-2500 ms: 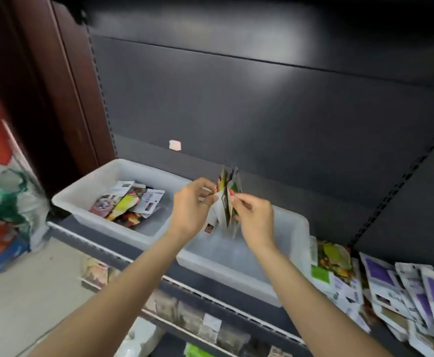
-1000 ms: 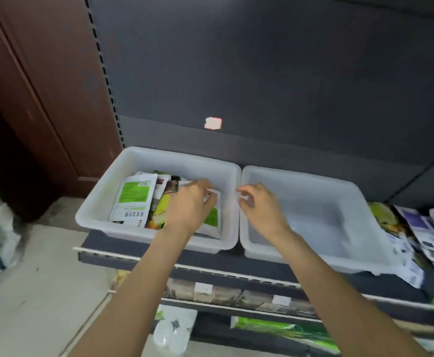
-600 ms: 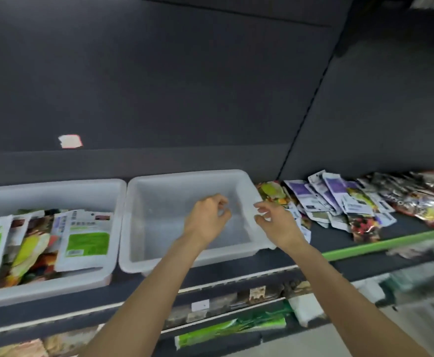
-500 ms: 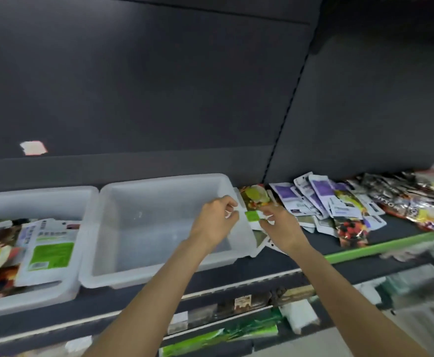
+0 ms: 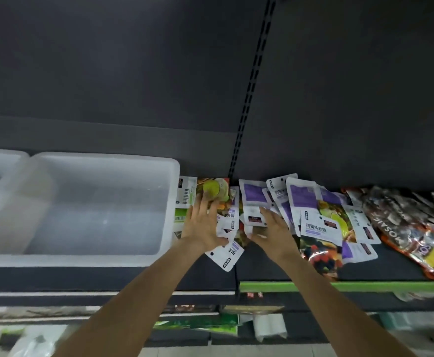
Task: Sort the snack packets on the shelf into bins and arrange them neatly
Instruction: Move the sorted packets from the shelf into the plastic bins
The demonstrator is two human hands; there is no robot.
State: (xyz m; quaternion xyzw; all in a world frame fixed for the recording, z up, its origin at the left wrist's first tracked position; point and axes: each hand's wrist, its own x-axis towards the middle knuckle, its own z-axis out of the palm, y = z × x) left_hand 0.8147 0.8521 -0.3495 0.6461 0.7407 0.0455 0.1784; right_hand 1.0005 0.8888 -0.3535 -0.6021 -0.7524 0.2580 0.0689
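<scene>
Both hands were down on the loose pile of snack packets [image 5: 283,210] on the dark shelf [image 5: 380,266], just right of the white bin [image 5: 169,202].

Left hand [image 5: 202,225]: palm down, fingers [image 5: 202,202] straight and spread, lying flat over the left edge of the pile, tips reaching a packet with a green fruit picture [image 5: 214,189]. Nothing gripped, just resting on top. A white-and-purple packet [image 5: 227,255] stuck out from under its heel toward the shelf's front edge.

Right hand [image 5: 274,231]: also palm down, fingers extended over the white packets in the middle of the pile, touching them. Thumb side was near a small white packet with a dark label [image 5: 254,215] (couldn't tell if the thumb was actually pinching it).

That bin held no packets that I could see. A second white bin [image 5: 2,161] sat touching it on the left, blurred, contents unreadable.

Further right on the shelf: purple-and-white packets [image 5: 303,197] fanned against the back panel, then dark foil bags [image 5: 401,220].
</scene>
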